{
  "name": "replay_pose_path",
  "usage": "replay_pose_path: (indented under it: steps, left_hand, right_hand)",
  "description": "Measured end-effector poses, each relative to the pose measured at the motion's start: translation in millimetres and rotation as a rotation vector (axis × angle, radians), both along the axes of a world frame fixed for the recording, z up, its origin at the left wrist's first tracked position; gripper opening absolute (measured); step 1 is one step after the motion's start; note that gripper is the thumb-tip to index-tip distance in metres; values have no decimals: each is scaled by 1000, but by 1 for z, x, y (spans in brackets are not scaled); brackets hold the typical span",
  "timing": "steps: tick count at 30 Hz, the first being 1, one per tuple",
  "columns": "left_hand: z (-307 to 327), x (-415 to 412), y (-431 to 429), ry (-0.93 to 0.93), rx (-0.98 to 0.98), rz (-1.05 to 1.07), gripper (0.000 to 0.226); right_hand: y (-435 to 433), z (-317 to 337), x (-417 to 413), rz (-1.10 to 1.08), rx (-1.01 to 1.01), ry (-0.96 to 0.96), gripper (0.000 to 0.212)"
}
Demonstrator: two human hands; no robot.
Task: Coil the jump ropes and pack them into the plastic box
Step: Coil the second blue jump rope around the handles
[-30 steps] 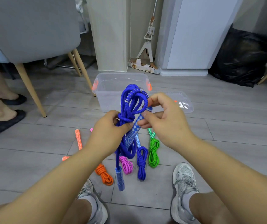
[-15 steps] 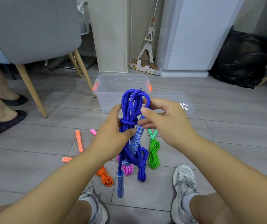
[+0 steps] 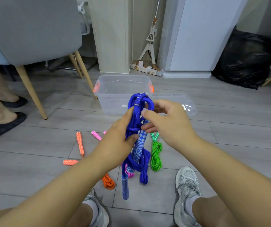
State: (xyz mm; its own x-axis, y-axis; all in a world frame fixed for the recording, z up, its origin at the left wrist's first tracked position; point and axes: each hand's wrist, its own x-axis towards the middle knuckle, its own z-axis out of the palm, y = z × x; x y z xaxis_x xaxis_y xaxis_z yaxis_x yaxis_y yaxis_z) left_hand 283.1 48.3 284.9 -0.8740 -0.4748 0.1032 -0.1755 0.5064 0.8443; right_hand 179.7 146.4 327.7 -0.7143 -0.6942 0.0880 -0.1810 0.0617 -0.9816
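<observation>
A blue jump rope [image 3: 136,122] is bundled into upright loops in front of me. My left hand [image 3: 118,141] grips the bundle at its middle, thumb pressed across the strands. My right hand [image 3: 167,123] pinches a loop near the top, with a patterned blue handle [image 3: 139,145] just below its fingers. The other blue handle [image 3: 125,187] dangles underneath. The clear plastic box [image 3: 113,89] with orange latches stands open on the floor behind the rope, and I see nothing inside it. On the floor lie a green rope [image 3: 156,154], an orange rope [image 3: 108,181] and a pink rope [image 3: 129,174], partly hidden.
The box's clear lid [image 3: 180,104] lies to the right of the box. A grey chair [image 3: 33,30] and another person's feet in dark slippers [image 3: 2,123] are at left. A black bag [image 3: 246,63] sits at the far right. My two shoes [image 3: 187,185] flank the ropes.
The blue bundle has dropped slightly and its loops have drawn tighter. My right hand's fingers shifted on the upper loop; my left hand keeps its hold.
</observation>
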Motion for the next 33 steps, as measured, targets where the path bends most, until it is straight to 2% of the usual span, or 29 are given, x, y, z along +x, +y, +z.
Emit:
replay_pose_path:
  steps: [5,10,12,16,20,27,33]
  left_hand:
    - [-6,-2,1,37,-30,-12,76]
    - [-9,-1,-3,37,50,5,97]
    - [-7,-1,-4,33,59,-3,94]
    - [0,-1,-3,55,29,-22,87]
    - [-2,-1,-2,48,-2,-18,92]
    - [-6,1,0,33,-42,-37,95]
    - [-9,1,1,16,-11,-48,99]
  right_hand:
    - [1,-1,0,-6,0,11,12]
    - [1,-1,2,-21,-4,11,8]
    - [1,-2,2,-28,18,15,5]
    - [0,-5,0,-58,56,36,10]
    - [-3,-11,-6,-104,111,78,11]
    - [-3,-16,-11,-157,187,86,45]
    - [-5,-15,-10,-205,206,116,35]
